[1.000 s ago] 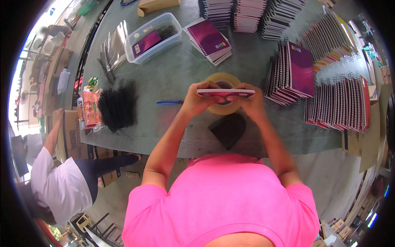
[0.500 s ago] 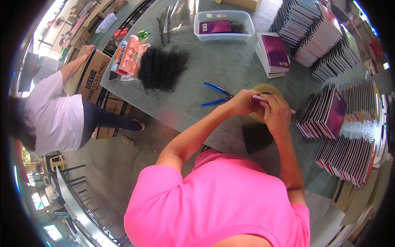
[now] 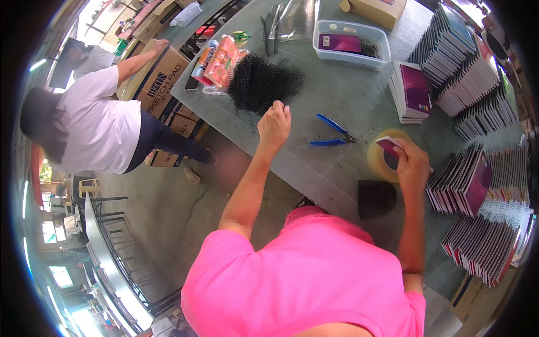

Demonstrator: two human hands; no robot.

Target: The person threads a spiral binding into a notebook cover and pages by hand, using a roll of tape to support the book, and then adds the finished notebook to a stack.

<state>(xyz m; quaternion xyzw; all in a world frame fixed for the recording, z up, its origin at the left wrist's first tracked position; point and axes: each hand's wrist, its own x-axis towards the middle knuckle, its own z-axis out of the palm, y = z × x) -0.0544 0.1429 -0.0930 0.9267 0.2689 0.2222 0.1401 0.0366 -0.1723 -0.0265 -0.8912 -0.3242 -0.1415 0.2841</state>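
My right hand [image 3: 414, 167] is closed on a small purple-covered notebook [image 3: 387, 144], tilted above a wide roll of clear tape [image 3: 379, 164]. Over at the near edge of a heap of black spiral binding coils [image 3: 261, 81], my left hand [image 3: 274, 124] has its fingers curled together. Whatever is between those fingertips is too small to make out. Blue-handled pliers [image 3: 336, 132] lie on the table between my hands, jaws pointing right. A dark curved piece [image 3: 376, 199] rests just nearer than the tape roll.
Purple notebooks [image 3: 415, 90] are stacked beyond my right hand; rows of spiral-bound notebooks [image 3: 460, 180] line the right side. A clear plastic tub [image 3: 352, 55] holds a notebook and coils. Colourful packets [image 3: 219, 63] lie left of the heap. At left, another person [image 3: 95, 123] touches a large carton [image 3: 160, 78].
My left hand has let go of the notebook and moved left to the coil heap. My right hand still holds the notebook. The whole view has shifted, with the table things now further right.
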